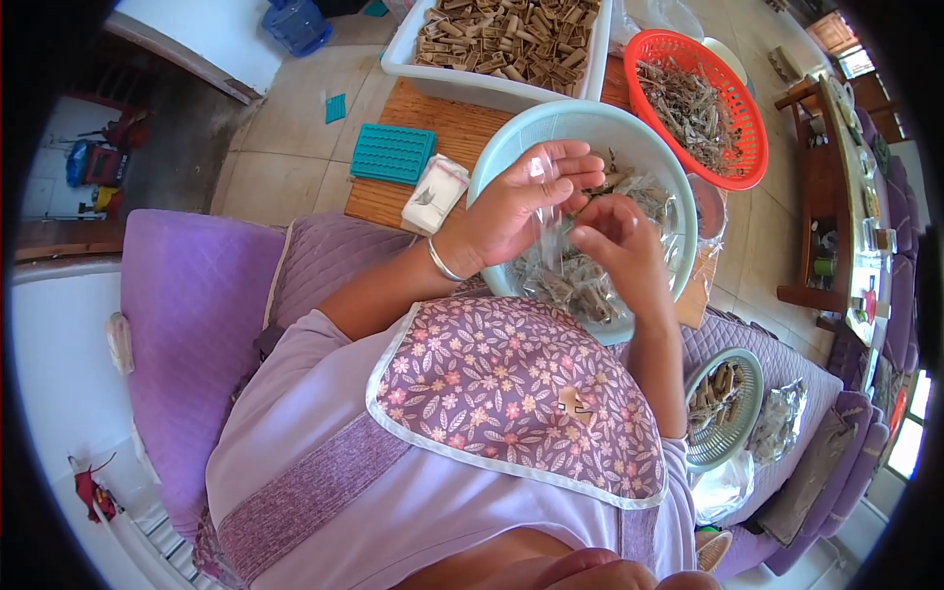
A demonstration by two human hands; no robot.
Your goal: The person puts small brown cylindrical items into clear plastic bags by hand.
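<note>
Above a pale green basin [489, 167], my left hand [516, 202] holds a small clear plastic bag [549, 236] between thumb and fingers, the bag hanging down from it. My right hand [629, 246] is close beside it on the right, fingers curled and pinched together near the left fingertips. What the right fingers hold, if anything, is hidden. Under both hands the basin contains several filled clear packets [580, 285] with dry brownish pieces inside. A stack of small clear bags [436, 194] lies at the table's left edge, beside my left wrist.
A white tub [472, 84] of cut brown pieces stands at the back, a red basket [755, 147] of dried stalks to its right. A teal ridged tray [391, 152] sits on the wooden table [433, 108]. At my right are a green basket [755, 379] and plastic bags [782, 418].
</note>
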